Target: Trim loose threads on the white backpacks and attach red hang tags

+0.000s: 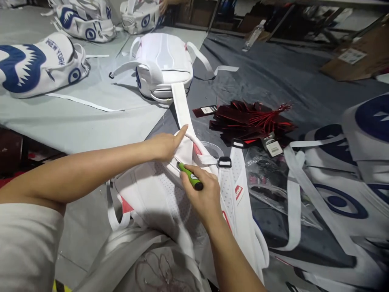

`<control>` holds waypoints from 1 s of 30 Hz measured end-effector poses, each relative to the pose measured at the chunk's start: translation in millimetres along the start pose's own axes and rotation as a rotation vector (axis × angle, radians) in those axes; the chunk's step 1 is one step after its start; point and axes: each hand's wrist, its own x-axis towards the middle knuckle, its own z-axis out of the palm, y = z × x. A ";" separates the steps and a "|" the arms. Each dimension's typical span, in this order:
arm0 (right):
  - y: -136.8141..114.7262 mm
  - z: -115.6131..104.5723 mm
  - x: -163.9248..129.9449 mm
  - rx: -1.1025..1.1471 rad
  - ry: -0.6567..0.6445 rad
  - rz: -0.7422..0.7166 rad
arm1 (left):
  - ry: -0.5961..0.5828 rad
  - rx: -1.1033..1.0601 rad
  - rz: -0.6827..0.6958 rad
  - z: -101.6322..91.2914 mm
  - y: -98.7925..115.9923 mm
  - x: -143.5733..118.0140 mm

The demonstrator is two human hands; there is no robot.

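Note:
A white backpack [146,186] lies across my lap and against the table edge, its mesh back panel and straps facing up. My left hand [168,146] grips its top near the handle loop, with one finger stretched along a broad white strap [182,103]. In my right hand [202,190] is a green-handled tool [191,177] with a black end. Its thin tip points at the backpack's seam beside my left hand; the very end is hard to make out. Black buckles [225,162] sit on the shoulder straps just right of my hands.
Another white backpack [165,61] stands ahead on the table. More with blue eye patterns lie at the left [45,65], back and right [340,198]. Dark red hang tags [252,119] are bunched right of centre, near clear plastic bags [267,174]. A bottle [254,34] and a cardboard box [355,52] are farther back.

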 end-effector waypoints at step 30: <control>-11.9 15.1 3.2 -0.047 0.032 0.109 | 0.056 0.009 -0.034 7.3 -0.5 10.7</control>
